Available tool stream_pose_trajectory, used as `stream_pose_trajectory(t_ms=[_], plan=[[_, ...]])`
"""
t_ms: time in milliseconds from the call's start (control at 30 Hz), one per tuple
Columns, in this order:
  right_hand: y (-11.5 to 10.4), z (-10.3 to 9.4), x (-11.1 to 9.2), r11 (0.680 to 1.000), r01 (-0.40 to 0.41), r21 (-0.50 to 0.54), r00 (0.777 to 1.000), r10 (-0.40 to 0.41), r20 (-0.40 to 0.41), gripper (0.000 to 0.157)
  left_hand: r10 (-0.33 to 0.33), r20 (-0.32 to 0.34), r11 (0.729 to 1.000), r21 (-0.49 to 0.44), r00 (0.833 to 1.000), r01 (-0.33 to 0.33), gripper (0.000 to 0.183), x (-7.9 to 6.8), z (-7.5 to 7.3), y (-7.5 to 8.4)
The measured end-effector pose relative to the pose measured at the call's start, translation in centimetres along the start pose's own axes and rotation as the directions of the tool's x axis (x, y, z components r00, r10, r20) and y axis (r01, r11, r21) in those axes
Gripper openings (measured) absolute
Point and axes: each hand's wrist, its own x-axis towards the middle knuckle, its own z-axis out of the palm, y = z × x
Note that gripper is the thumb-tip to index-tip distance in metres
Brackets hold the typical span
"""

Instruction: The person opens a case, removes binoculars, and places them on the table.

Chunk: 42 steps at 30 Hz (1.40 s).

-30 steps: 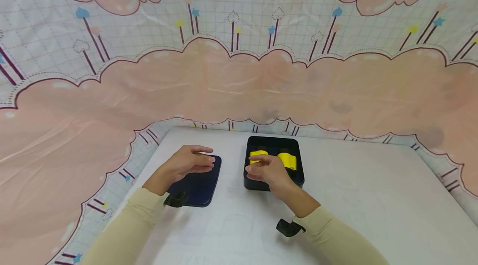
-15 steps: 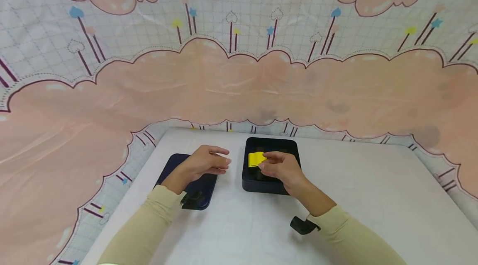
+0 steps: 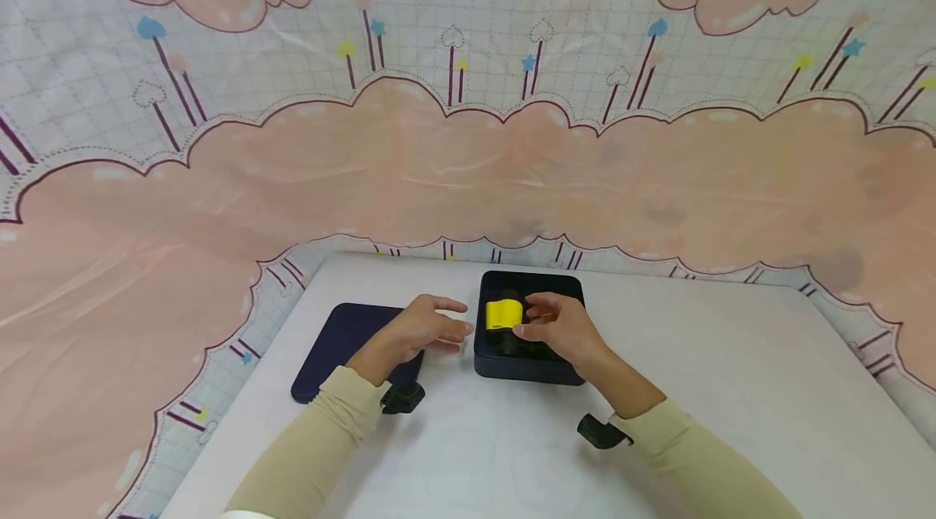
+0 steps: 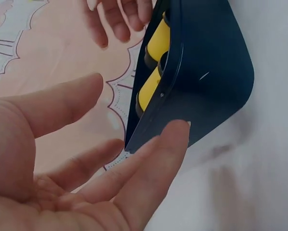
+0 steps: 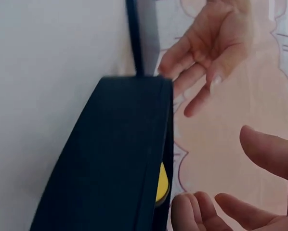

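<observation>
A dark navy box point(image 3: 526, 370) lies open-side up on the white table. In its left half rests a dark cylinder with a yellow band point(image 3: 504, 313). A second yellow-banded cylinder point(image 4: 158, 42) shows in the left wrist view; my right hand point(image 3: 570, 330) hides it in the head view. That hand hovers over the box's right side, fingers loosely bent, with a gap between thumb and fingers. My left hand point(image 3: 424, 328) is held just left of the box, fingers spread and holding nothing. Beneath the left forearm lies the flat navy lid point(image 3: 344, 348).
White table surface point(image 3: 731, 389) extends right of the box and in front of it. A printed cloth point(image 3: 468, 170) with pink cloud shapes hangs behind and along the left. Each sleeve cuff carries a small black camera point(image 3: 601, 431).
My left hand has moved right, from over the lid toward the box. My right hand has shifted right, from the left cylinder over to the right one, uncovering the left cylinder.
</observation>
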Motion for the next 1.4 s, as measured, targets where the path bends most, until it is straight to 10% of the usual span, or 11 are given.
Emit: stream_pose_trajectory(t_ms=[267,633,800,1400], plan=[[0.3,0.0,0.4,0.931,0.111,-0.349,0.991,-0.130,-0.033,0.066,-0.005,-0.009,0.999,0.042,1.000,0.005,0.061,0.2,0.9,-0.2],[1.4,0.3,1.3,0.581,0.325,-0.746,0.928,-0.347,0.134,0.089,-0.002,-0.015,0.997,0.079,1.000,0.003,0.067,0.8,1.8,-1.3],[1.9,0.0,1.8,0.471,0.340,-0.814,0.917,-0.356,0.177,0.095,0.006,0.004,0.999,0.052,1.000,-0.006,0.068,1.2,2.2,-1.3],[2.5,0.1,3.8,0.443,0.344,-0.828,0.935,-0.239,0.260,0.095,-0.016,-0.027,1.000,0.015,1.000,0.016,0.065,1.5,2.4,-1.4]])
